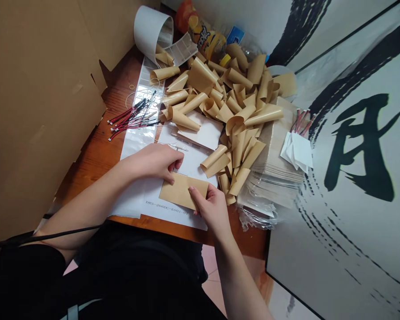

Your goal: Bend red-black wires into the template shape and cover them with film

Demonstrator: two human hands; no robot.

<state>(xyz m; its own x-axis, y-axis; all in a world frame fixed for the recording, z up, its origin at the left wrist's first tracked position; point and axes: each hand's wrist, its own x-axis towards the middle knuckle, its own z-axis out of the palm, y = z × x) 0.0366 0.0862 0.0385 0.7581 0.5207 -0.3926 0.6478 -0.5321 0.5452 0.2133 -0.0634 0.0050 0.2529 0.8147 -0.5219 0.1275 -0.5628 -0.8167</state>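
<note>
My left hand rests its fingertips on the top edge of a flat tan paper sheet. My right hand pinches that sheet's lower right side, with the thumb on top. Beneath it lies a white printed paper. Just above my left fingers, a thin metal strip lies on the white paper. A heap of curled tan sheets rises beyond my hands, and a bundle of red and black wires lies to the left.
A stack of flat tan sheets sits at the right, topped by white cards with wires. A white roll, snack bag and plastic bottle stand behind. Cardboard and a calligraphy panel flank the wooden table.
</note>
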